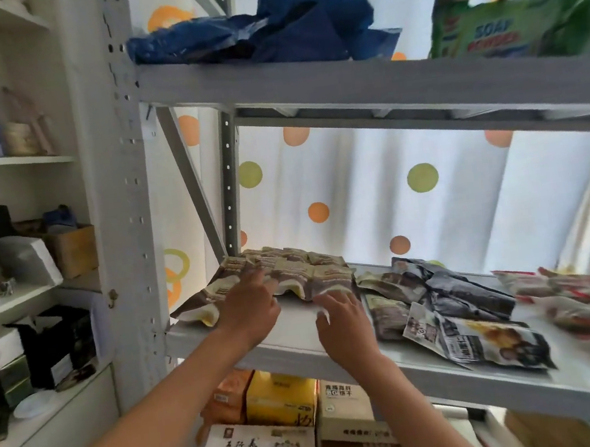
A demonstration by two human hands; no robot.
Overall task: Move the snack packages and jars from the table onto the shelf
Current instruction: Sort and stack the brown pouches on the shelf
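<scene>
Left hand and right hand, each grip loose with fingers straight, touch brown snack packages on the shelf.

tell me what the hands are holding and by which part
Both hands are on the brown snack packages on the shelf: left hand on top, right hand at the front edge. A closed grip cannot be told.

shelf: packet pile left | loose packets right | boxes beneath

Two hands in there, and one green soap powder bag up top. One crumpled blue plastic bag too; snack packs too jumbled to count.
</scene>
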